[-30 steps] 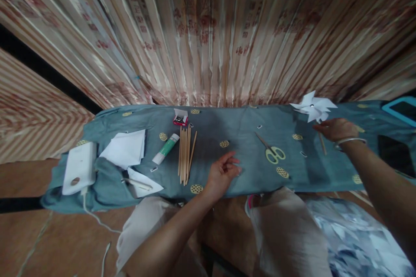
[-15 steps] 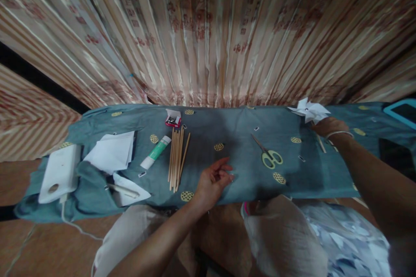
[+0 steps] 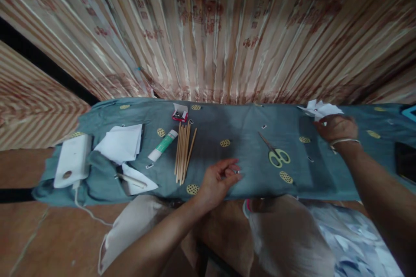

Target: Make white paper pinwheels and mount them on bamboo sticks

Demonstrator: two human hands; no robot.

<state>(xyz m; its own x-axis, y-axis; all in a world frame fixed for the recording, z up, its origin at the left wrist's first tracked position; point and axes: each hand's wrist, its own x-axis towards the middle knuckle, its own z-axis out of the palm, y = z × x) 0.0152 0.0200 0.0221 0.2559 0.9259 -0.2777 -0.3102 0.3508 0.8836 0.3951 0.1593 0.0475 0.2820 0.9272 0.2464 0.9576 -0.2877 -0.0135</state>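
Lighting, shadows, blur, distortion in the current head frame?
Head view: dim, with a dark shadow on the cloth near the right hand; head view: pinwheel looks soft, scissors clearer; head view: curtain pleats fan outward, suggesting wide-angle distortion.

Cloth-covered table (image 3: 242,123), curtain (image 3: 208,52) behind; left to right below.
Far left device (image 3: 73,160), then paper stack (image 3: 118,143), pen (image 3: 132,180) on loose sheet (image 3: 147,184) in front of it. Glue stick (image 3: 163,145) next; wooden sticks (image 3: 183,151) just right, small box (image 3: 180,116) behind them. Left hand (image 3: 219,180) near front edge, between sticks and scissors (image 3: 276,156). Pinwheel (image 3: 320,107) in right hand (image 3: 339,130), rear right.
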